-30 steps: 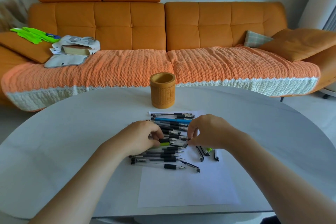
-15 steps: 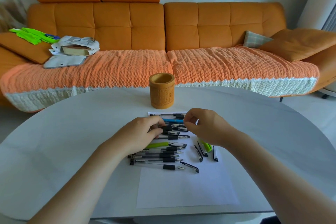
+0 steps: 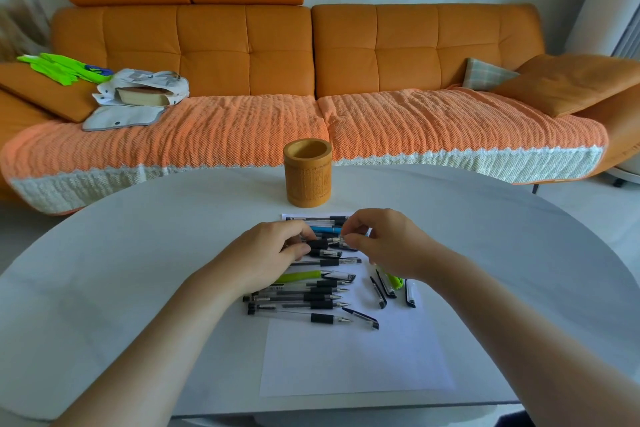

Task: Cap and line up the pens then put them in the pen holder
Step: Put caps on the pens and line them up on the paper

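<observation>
Several pens (image 3: 304, 296) lie side by side on a white sheet of paper (image 3: 356, 357), most black, one lime green (image 3: 301, 276), one blue (image 3: 323, 229). My left hand (image 3: 273, 253) grips a black pen (image 3: 323, 243) with its tip pointing right. My right hand (image 3: 384, 243) pinches a small cap right at that tip. Loose caps (image 3: 386, 284) lie on the paper to the right. The orange-brown pen holder (image 3: 307, 173) stands empty beyond the paper.
The pale round table (image 3: 121, 270) carries everything; its front edge is close to me. An orange sofa (image 3: 311, 55) with a woven throw fills the background, holding a book, cloths and cushions.
Both hands have moved from the middle of the pen row toward the far end. My left hand has lifted a black pen and my right has brought a cap to its tip.
</observation>
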